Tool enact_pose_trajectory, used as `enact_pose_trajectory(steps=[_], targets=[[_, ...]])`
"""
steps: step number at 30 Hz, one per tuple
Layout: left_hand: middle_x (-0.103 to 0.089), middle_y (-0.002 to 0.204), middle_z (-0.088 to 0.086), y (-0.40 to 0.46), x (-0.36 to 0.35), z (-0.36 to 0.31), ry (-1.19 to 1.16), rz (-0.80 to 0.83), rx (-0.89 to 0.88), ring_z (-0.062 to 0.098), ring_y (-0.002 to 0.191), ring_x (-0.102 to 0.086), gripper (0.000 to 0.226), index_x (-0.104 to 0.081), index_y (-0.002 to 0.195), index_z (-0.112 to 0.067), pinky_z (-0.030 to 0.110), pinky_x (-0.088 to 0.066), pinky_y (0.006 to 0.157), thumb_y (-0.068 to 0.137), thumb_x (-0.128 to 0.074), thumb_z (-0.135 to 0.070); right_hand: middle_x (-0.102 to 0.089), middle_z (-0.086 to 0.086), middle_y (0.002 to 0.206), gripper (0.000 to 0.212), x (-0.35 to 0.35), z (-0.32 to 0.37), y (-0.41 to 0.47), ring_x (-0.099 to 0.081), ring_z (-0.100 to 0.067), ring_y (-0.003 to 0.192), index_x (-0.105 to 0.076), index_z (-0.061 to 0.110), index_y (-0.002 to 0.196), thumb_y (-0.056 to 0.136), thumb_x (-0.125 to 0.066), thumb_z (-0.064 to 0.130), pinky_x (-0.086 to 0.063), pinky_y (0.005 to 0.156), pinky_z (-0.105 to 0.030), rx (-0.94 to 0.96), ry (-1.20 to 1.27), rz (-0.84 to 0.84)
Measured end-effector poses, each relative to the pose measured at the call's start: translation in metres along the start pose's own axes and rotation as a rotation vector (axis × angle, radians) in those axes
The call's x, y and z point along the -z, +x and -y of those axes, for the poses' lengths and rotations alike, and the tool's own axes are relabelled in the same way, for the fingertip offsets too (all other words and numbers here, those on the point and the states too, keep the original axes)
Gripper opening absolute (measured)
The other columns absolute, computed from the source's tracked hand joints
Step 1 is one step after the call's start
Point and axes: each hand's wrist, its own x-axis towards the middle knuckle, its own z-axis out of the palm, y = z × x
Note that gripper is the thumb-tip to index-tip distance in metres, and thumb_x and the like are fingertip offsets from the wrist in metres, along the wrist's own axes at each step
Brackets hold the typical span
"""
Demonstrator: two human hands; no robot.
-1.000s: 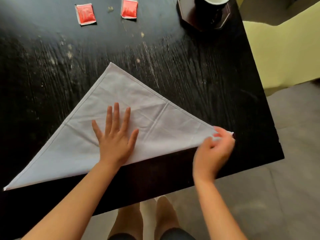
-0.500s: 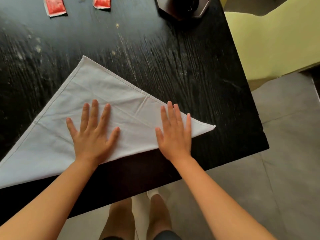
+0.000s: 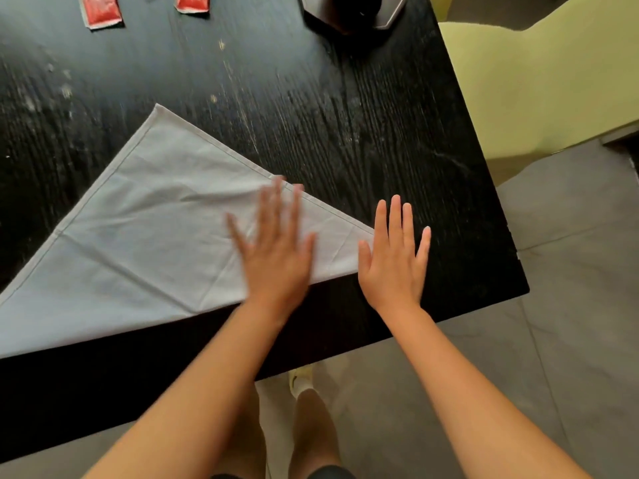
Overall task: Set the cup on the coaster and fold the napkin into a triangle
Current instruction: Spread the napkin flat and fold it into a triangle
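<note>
Both hands have slid rightward across the napkin [image 3: 145, 243] since half a second ago. At left and centre of the frame it lies flat on the counter [image 3: 345, 115], already a triangle. The left hand [image 3: 276, 250], blurred, its grip spread, presses near the right tip; the right hand [image 3: 394, 257], fingers spread, covers that tip. At the top edge, the cup [image 3: 356, 8] sits on its coaster [image 3: 390, 15]; both steps look done.

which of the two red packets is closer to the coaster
The right red packet, at the top edge just left of the coaster. The left red packet lies farther along the table, away from the coaster.
</note>
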Motion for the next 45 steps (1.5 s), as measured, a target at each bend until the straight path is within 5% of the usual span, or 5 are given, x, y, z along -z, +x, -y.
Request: enact_pose_trajectory(steps=[8, 21, 28, 36, 45], targets=[[-0.013, 0.157, 0.006, -0.011, -0.02, 0.006, 0.09, 0.11, -0.145, 0.022, 0.145, -0.007, 0.06, -0.019, 0.148, -0.025, 0.053, -0.004, 0.113, 0.092, -0.024, -0.046, -0.006, -0.01, 0.159, 0.064, -0.002, -0.003, 0.0, -0.005, -0.025, 0.146, -0.004, 0.015, 0.149, 0.094, -0.025, 0.04, -0.01, 0.114, -0.054, 0.027, 0.009, -0.01], [0.0, 0.159, 0.003, -0.062, 0.044, 0.185, 0.128, 0.118, 0.29, 0.02, 0.146, 0.003, 0.069, -0.008, 0.148, -0.033, 0.053, 0.004, 0.113, 0.084, -0.017, -0.056, 0.004, -0.01, 0.159, 0.066, 0.017, 0.011, -0.007, 0.005, -0.022, 0.146, 0.003, 0.018, 0.149, 0.096, -0.033, 0.034, -0.001, 0.112, -0.065, -0.042, 0.02, -0.032], [0.005, 0.158, 0.002, -0.063, 0.04, 0.188, 0.131, 0.087, 0.27, 0.019, 0.145, 0.008, 0.067, 0.001, 0.146, -0.034, 0.053, 0.007, 0.112, 0.086, -0.018, -0.055, 0.009, 0.002, 0.154, 0.063, 0.01, 0.192, -0.036, 0.008, -0.014, 0.144, 0.004, 0.029, 0.147, 0.091, -0.021, 0.045, 0.014, 0.111, -0.051, 0.6, 0.045, 0.02], [-0.003, 0.155, 0.0, -0.091, 0.063, 0.272, 0.094, 0.089, 0.163, 0.015, 0.142, 0.002, 0.057, -0.009, 0.146, -0.027, 0.045, -0.002, 0.115, 0.093, -0.02, -0.044, 0.002, 0.002, 0.156, 0.062, -0.013, 0.204, -0.03, 0.001, -0.017, 0.145, -0.003, 0.03, 0.147, 0.09, -0.02, 0.047, 0.004, 0.113, -0.053, 0.615, -0.018, 0.1], [0.003, 0.159, 0.001, -0.107, 0.089, 0.315, 0.169, 0.035, 0.463, 0.011, 0.143, 0.009, 0.062, 0.005, 0.146, -0.025, 0.063, 0.015, 0.105, 0.091, -0.014, -0.045, 0.005, 0.002, 0.156, 0.062, -0.005, 0.208, -0.031, 0.006, -0.018, 0.145, -0.001, 0.03, 0.146, 0.089, -0.017, 0.048, 0.003, 0.113, -0.054, 0.603, -0.045, 0.152]])
